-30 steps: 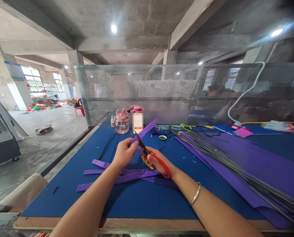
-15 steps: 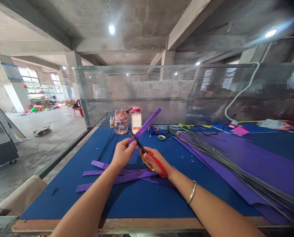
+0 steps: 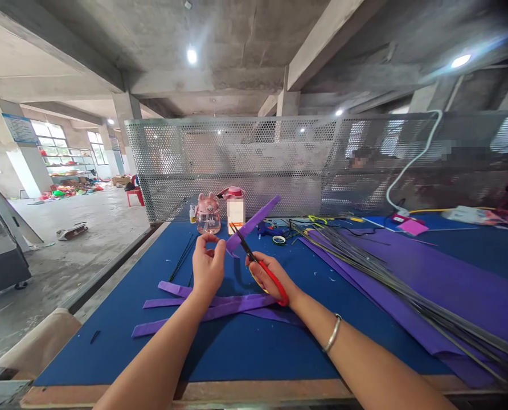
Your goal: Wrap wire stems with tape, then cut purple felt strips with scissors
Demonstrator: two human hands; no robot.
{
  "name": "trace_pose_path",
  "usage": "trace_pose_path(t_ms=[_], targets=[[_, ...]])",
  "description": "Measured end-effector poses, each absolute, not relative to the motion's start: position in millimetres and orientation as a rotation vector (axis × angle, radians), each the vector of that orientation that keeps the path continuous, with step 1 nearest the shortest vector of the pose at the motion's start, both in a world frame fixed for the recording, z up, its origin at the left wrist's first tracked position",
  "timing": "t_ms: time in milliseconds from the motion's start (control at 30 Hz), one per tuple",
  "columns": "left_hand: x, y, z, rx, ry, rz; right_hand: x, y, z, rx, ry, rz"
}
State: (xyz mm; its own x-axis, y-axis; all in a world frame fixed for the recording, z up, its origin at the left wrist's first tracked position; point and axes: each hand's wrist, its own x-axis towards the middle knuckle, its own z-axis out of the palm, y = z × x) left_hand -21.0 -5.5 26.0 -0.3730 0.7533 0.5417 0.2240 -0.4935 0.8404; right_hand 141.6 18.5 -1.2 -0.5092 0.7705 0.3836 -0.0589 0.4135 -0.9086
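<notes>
Right hand (image 3: 271,274) is wrapped round the scissors (image 3: 249,253), fingers in the handles, blade tips looking barely parted. Left hand (image 3: 209,265) is half curled, thumb near the forefinger; can't tell whether it's got any grip on the purple strip (image 3: 257,220) or is only just beside its lower end. That strip is up off the table (image 3: 314,347), slanting across the blades, but I can't make out if it's pinched between them. Looks like mid-snip work to me, so I'd say the next move calls for a steady left pinch and the blades lined up properly. Count time: one pair of scissors, one raised strip, three left ends of the lying strips (image 3: 237,304) (the forearm hides part, so no firm total), two bottles (image 3: 208,222), one tape roll (image 3: 279,244). Grey wires (image 3: 382,267)? Way too many to count, on top of purple sheeting (image 3: 450,273).
</notes>
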Motion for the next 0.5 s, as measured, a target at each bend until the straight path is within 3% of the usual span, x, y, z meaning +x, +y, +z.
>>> trace_pose_path(t_ms=[67,233,500], targets=[[-20.4,-8.3,25.2,1.633,1.342,1.868,142.2,18.8,0.2,-0.612,-1.758,1.214],[-13.4,-6.1,8.1,1.896,1.21,1.269,143.2,13.9,6.0,-0.575,-1.736,1.254],[5.0,18.0,8.4,1.352,0.751,1.693,140.7,9.2,19.5,-0.499,-1.67,1.259]])
